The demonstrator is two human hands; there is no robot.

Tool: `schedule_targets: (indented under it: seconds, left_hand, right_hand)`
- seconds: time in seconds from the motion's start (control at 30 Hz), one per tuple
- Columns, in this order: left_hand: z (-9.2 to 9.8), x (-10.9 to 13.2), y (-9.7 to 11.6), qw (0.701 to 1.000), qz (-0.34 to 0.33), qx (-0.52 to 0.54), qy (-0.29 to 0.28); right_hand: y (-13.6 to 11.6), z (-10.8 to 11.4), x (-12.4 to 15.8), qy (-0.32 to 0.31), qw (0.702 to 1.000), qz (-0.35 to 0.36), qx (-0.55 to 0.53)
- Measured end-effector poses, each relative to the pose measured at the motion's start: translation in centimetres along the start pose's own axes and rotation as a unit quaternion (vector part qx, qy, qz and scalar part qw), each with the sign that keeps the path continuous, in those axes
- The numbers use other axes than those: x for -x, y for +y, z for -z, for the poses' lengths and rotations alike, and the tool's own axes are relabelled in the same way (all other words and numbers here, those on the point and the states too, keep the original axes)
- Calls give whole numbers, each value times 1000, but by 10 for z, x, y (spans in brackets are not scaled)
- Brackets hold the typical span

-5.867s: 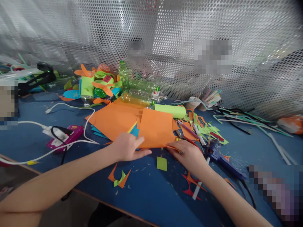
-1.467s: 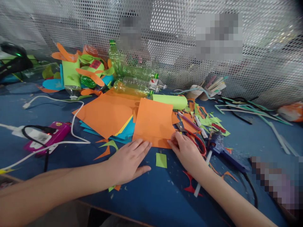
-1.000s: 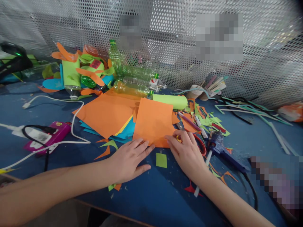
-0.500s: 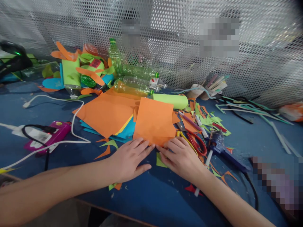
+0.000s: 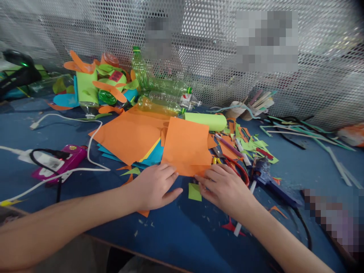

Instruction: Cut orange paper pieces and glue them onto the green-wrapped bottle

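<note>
A folded orange paper sheet (image 5: 186,146) lies on the blue table (image 5: 176,235) in front of me. My left hand (image 5: 155,185) rests palm down at its near left corner, fingers stretched onto the paper's edge. My right hand (image 5: 224,185) lies flat at the near right corner, fingertips pressing the folded edge. Neither hand holds anything. A small green paper square (image 5: 194,191) sits between my hands. Red-handled scissors (image 5: 236,168) lie just right of my right hand.
A larger orange sheet (image 5: 127,134) over blue and yellow sheets lies to the left. Green plastic bottles (image 5: 163,94), a green paper roll (image 5: 206,121), paper scraps (image 5: 250,146), a blue glue gun (image 5: 265,178), a pink power strip (image 5: 58,163) with white cables, and a perforated metal wall (image 5: 85,30) behind.
My right hand slid left along the paper's near edge, then eased back a little. My left hand stayed by the near left corner and drew slightly toward me.
</note>
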State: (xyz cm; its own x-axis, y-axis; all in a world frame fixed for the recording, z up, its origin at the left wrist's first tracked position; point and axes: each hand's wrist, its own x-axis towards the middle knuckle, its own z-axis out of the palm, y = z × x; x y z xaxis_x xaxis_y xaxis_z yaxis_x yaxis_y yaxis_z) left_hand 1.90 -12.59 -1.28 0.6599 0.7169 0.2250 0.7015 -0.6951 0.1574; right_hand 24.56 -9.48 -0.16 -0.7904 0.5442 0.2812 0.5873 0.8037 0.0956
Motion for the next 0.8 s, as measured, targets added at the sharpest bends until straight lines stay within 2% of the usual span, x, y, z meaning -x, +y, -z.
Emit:
schedule_targets:
  seconds: [0.33,0.6,0.8]
  left_hand:
    - [12,1,-8,999,32,-11,6]
    - [23,2,-19,997,74,-9,-27]
    - [31,2,-29,997,57,48,-31]
  right_hand:
    - [-4,13,4,-72,993,-78,58]
    - [-3,14,11,-68,990,-95,79]
    - [-1,13,13,-79,989,-105,75]
